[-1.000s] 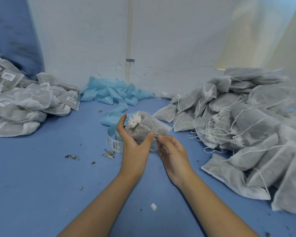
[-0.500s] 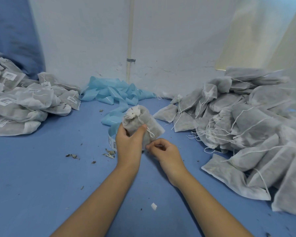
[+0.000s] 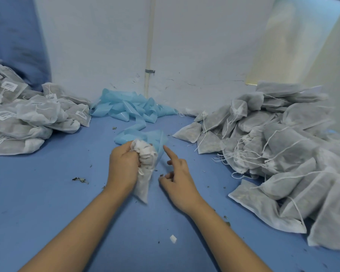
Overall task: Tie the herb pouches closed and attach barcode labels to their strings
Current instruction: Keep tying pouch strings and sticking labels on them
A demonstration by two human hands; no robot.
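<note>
**Loose string, one-handed hold: where this pouch could slip**

While the left hand grips the gathered neck of a pouch with its fingers curled round the bunched top, the body of the pouch hangs down toward the desk, a little in from the middle of its near edge. A short loop of string shows at the hand's edge; whether a knot is finished cannot be told.

From the head view, the right hand holds nothing: its forefinger points toward the blue label strip just behind the pouch, the other fingers loosely curled.

Likely troubles from here:
- If the knot is not snug, the neck could open once the left hand eases, spilling more herb crumbs like those already on the desk.
- The blue strip lies partly hidden behind the pouch, so the reaching finger may catch the backing instead of a label.
- With only one hand on it, the string end may slip into the fist and be hard to find for labelling.

Unlabelled pouches are heaped along the right edge, labelled ones at the far left.
</note>
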